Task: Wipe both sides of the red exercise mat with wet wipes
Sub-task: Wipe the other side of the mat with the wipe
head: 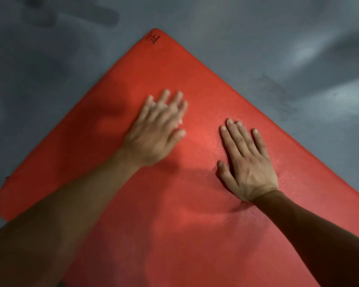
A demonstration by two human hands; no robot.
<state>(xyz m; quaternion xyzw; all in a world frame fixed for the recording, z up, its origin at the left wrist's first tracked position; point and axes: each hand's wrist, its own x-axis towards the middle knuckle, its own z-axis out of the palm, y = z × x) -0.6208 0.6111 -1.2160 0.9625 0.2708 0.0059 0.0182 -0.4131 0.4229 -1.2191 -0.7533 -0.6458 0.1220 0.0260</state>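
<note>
The red exercise mat (195, 204) looks thin, floppy and light; lift by its marked corner. Right hand (247, 160) presses flat; blurred left hand (155, 133) seems spread, perhaps over a wipe.

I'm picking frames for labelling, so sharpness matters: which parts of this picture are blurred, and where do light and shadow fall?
Head view: the left hand is smeared by motion blur; the right hand lies flat and sharp on the red foam exercise mat; a bright patch sits between them, arm shadows darken the mat's near part; pale glare streaks the grey floor.
</note>
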